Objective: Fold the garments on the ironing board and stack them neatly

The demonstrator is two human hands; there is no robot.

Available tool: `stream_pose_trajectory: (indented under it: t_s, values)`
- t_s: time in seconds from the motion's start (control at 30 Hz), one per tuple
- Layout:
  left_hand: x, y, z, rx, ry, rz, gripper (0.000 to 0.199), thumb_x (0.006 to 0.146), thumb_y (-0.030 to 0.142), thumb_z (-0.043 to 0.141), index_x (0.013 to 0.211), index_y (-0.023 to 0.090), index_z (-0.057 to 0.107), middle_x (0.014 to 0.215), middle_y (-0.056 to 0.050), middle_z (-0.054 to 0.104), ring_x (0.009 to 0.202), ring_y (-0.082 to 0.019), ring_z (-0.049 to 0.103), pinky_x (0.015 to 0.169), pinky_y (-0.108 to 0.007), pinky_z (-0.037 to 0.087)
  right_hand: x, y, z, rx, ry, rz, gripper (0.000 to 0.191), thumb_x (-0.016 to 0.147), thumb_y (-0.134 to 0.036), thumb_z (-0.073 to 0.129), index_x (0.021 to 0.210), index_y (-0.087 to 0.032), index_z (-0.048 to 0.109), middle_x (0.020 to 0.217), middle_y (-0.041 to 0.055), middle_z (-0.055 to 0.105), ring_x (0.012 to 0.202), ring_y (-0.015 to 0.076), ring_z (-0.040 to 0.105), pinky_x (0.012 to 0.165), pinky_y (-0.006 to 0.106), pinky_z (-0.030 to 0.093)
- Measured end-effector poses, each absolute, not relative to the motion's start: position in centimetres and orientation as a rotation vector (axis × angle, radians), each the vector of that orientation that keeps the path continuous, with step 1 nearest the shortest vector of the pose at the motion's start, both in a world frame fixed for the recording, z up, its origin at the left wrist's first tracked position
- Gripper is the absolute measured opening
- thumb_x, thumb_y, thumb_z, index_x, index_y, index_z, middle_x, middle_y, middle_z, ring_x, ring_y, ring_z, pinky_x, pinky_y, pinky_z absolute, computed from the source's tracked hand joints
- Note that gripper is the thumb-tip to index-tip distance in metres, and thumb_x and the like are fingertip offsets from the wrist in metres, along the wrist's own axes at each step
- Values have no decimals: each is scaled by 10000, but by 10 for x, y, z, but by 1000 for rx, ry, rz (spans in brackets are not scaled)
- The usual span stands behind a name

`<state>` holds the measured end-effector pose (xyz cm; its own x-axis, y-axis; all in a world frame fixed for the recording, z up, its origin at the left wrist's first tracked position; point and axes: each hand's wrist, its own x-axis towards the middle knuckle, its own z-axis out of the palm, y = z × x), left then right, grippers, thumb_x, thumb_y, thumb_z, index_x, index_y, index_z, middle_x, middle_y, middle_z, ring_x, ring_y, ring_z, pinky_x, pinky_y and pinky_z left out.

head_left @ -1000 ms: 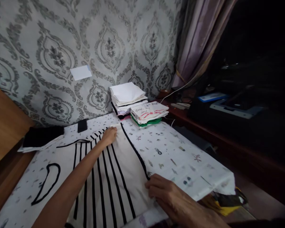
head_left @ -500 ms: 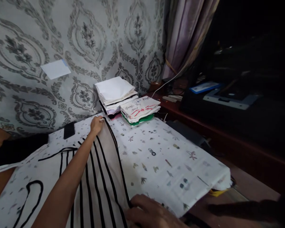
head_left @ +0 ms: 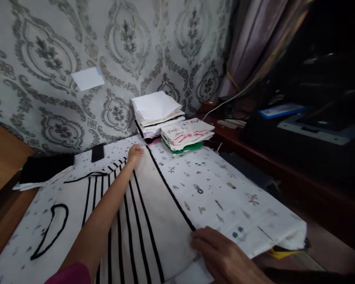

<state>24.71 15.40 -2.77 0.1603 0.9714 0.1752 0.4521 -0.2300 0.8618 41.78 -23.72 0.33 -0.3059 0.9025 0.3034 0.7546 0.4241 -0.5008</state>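
left hand (head_left: 135,152) – fingers flat on striped cloth's (head_left: 142,221) far edge, centre frame | right hand (head_left: 221,256) – fingers curled, pinning near edge, lower right | cloth spread flat, not yet folded

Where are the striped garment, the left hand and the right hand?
striped garment (head_left: 154,221), head view, plain cream panel beside the black edge stripe
left hand (head_left: 135,152), head view, back of the hand, flat on the garment's far end
right hand (head_left: 221,254), head view, back of the hand, at the garment's near edge

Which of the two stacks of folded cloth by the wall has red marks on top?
The lower, front stack, with green at its bottom; the taller stack behind it is plain white on top.
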Motion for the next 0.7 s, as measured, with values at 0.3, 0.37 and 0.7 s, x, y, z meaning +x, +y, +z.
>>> stream_pose_trajectory:
  t_s: [0.3,0.37,0.7]
  values:
    - [144,45,-31,2472,1129,619,460,967,333,508,1404,189,501,1528,-141,480,1434,-266,421,1208,-427,320,392,-165,22,-1277,-2289,318,254,925,-91,451,951,-208,675,956,70,709,870,198,692,797,338,583]
    - [116,25,-32,2537,1147,545,490,1001,381,450,1446,177,462,1561,-150,437,1464,-260,376,1221,-416,290,357,-130,25,-1154,-2404,308,244,904,-65,482,1001,-176,676,1086,107,703,1055,228,659,948,396,543]
    - [-38,38,-37,2349,1928,251,538,1012,409,347,1484,160,419,1596,-163,373,1506,-282,290,1209,-543,215,239,-1,-22,-1182,-2628,361,500,1014,-333,452,1458,-102,457,1574,195,391,1490,297,307,1213,510,250]
